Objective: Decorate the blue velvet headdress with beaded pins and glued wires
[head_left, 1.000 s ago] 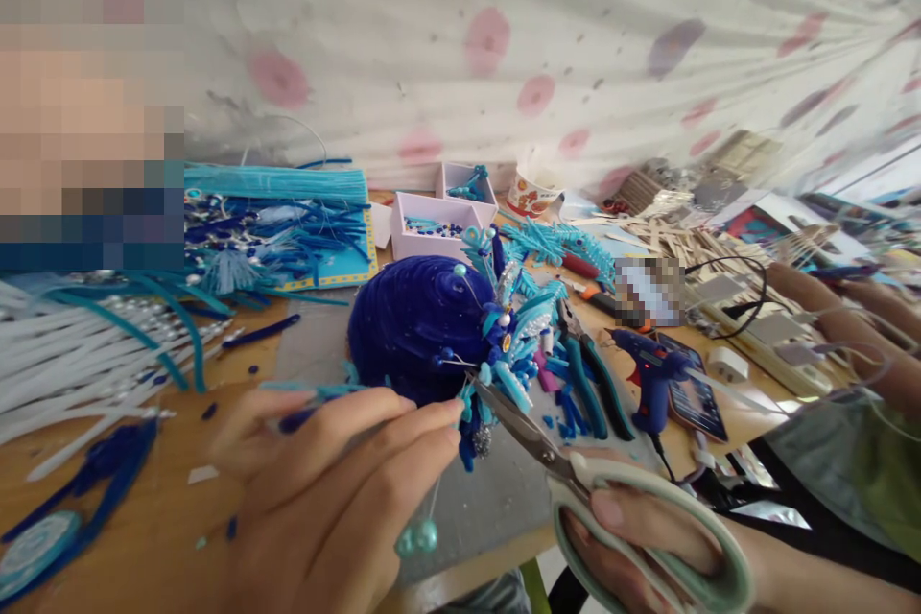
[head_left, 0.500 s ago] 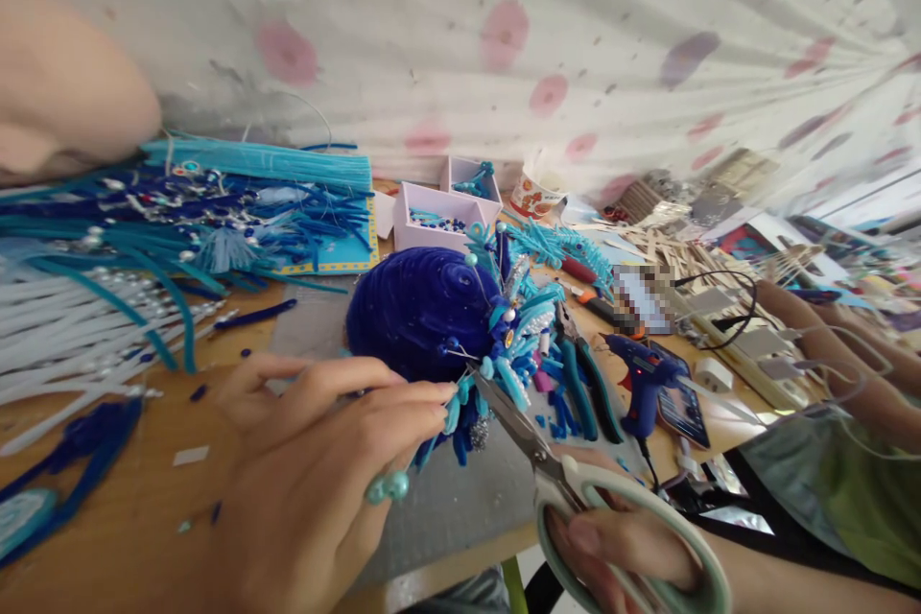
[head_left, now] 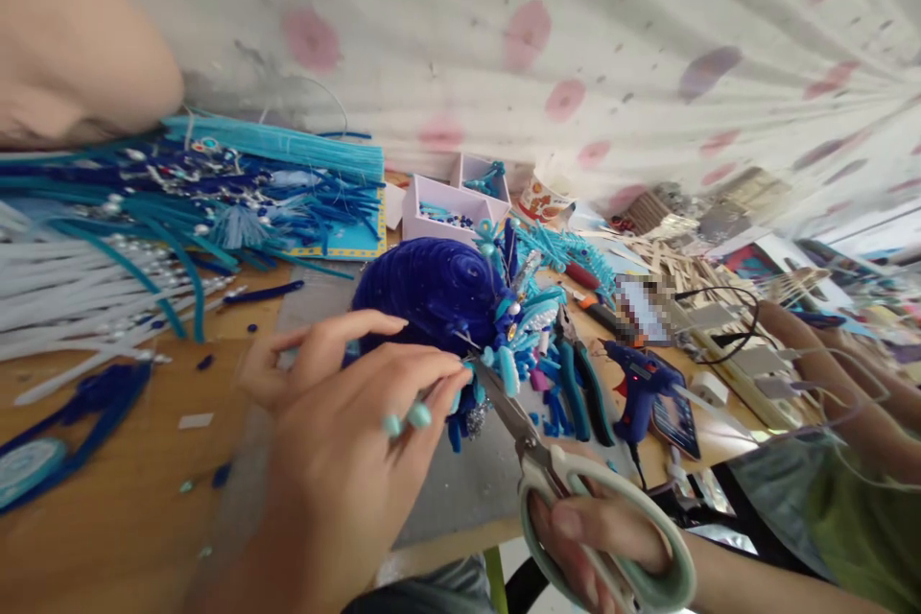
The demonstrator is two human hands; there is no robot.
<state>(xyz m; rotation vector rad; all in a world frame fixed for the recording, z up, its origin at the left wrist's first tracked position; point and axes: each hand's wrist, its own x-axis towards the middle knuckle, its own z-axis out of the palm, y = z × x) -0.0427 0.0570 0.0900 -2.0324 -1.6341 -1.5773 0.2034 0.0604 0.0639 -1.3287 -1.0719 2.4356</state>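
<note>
A dark blue, fuzzy rounded piece (head_left: 432, 283) rests on a grey mat (head_left: 438, 499), its right side crowded with turquoise and silver pipe-cleaner shapes (head_left: 536, 312) and beads. My left hand (head_left: 352, 432) has its thumb and forefinger pinched at the lower edge of this piece; what they hold is mostly hidden. Pale turquoise beads (head_left: 418, 415) show at its fingers. My right hand (head_left: 604, 537) grips scissors (head_left: 514, 413) by their pale green handles. The blades point up and left, their tips close to my left fingertips among the blue trimmings. The blades look nearly closed.
Pliers (head_left: 579, 384), a blue glue gun (head_left: 640, 389) and a phone (head_left: 676, 417) lie to the right. White boxes (head_left: 450, 211) hold beads behind. Blue and white pipe cleaners (head_left: 273, 144) spread at left. Another person's arm (head_left: 820, 374) is at right, and part of a head at upper left.
My left hand has moved slightly right and up, its fingertips closer to the trimmings. The scissors have shifted a little left. The view has also moved slightly.
</note>
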